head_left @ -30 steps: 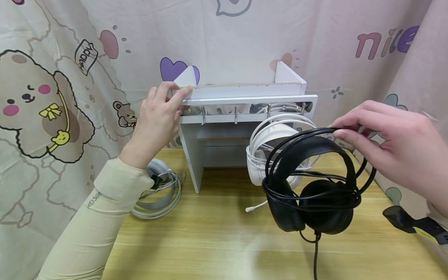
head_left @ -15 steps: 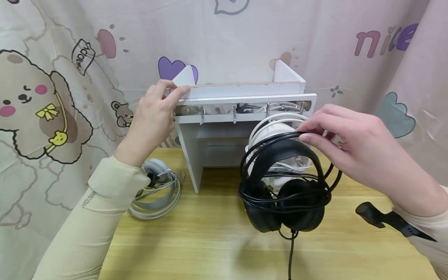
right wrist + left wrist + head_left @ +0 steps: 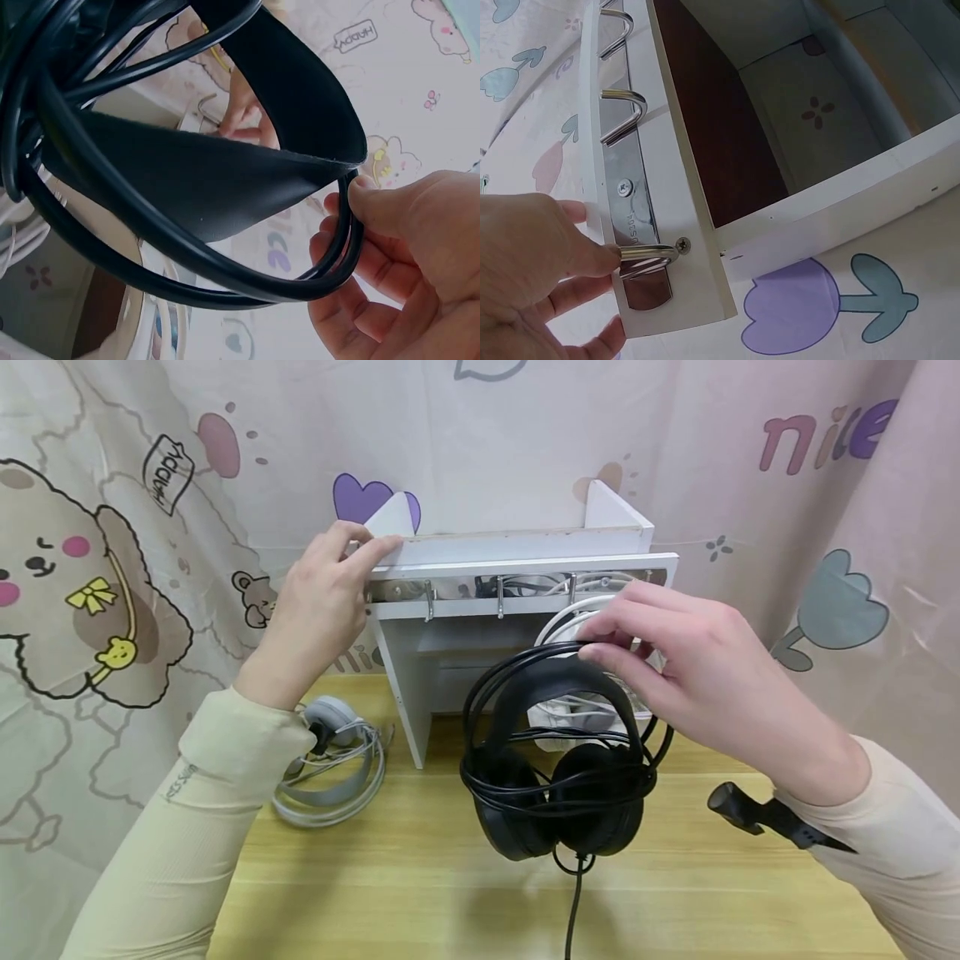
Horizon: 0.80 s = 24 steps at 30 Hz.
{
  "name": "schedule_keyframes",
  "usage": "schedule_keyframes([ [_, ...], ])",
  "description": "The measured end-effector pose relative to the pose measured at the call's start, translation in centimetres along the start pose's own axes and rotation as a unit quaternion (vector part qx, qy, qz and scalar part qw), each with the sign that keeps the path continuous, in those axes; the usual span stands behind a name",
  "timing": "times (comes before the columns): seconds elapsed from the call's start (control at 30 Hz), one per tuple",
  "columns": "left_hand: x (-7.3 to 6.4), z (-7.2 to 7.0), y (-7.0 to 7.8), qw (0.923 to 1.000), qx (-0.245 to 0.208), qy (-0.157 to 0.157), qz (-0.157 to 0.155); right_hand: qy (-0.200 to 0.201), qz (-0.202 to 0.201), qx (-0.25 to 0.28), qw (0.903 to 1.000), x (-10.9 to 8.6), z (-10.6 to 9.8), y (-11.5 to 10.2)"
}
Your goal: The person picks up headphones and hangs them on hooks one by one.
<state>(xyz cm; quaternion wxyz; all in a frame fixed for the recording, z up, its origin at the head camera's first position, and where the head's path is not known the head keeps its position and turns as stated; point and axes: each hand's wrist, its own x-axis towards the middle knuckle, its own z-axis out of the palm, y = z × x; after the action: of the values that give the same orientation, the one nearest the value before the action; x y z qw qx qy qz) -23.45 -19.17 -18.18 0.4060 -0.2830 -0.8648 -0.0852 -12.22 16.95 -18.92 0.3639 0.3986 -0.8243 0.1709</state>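
Note:
My right hand (image 3: 682, 647) pinches the thin twin bars atop a pair of black headphones (image 3: 506, 827), held up in front of the white hook rack (image 3: 450, 607). Cable is wound round both ear cups, and its end hangs down. In the right wrist view the thumb and fingers (image 3: 382, 277) grip those bars beside the wide headband (image 3: 172, 169). My left hand (image 3: 318, 597) holds the left end of the rack's front board. The left wrist view shows the thumb by the end hook (image 3: 649, 259). White headphones (image 3: 542, 727) hang at the rack's right, partly hidden.
Grey-white headphones (image 3: 333, 714) with wound cable lie at the left on the wooden table (image 3: 360, 893). A patterned curtain (image 3: 487, 452) surrounds the rack at the back and sides. Two hooks (image 3: 500, 597) stand near the rack's middle.
The right hand has moved left with the black headphones, from in front of the rack's right end to nearer its middle. The left hand keeps its hold on the board.

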Motion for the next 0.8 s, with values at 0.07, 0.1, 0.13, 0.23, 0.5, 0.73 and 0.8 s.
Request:
schedule_keyframes([
  [0.07,0.1,-0.1,0.0,1.0,-0.001,0.0,0.002,0.001,0.002,0.001,1.0,0.3,0.4,-0.2],
  [0.1,0.1,-0.1,0.0,1.0,0.0,0.001,0.003,0.002,0.003,0.001,1.0,0.5,0.6,-0.3],
  [0.13,0.1,-0.1,0.1,1.0,-0.001,0.0,0.002,0.003,0.004,0.005,1.0,0.6,0.9,-0.4],
  [0.23,0.0,-0.2,0.1,1.0,-0.005,-0.002,-0.001,-0.003,0.013,0.012,0.9998,1.0,1.6,-0.7],
  [0.5,0.0,-0.4,0.2,0.9999,-0.005,-0.008,-0.006,-0.01,0.029,0.025,0.9992,2.1,3.0,-1.2],
  [0.73,-0.1,-0.5,0.2,0.9999,0.0,-0.011,-0.01,-0.016,0.043,0.031,0.9985,3.3,4.0,-1.7],
  [0.8,-0.1,-0.5,0.2,0.9999,0.0,-0.013,-0.01,-0.018,0.046,0.041,0.9979,3.6,4.3,-1.8],
])
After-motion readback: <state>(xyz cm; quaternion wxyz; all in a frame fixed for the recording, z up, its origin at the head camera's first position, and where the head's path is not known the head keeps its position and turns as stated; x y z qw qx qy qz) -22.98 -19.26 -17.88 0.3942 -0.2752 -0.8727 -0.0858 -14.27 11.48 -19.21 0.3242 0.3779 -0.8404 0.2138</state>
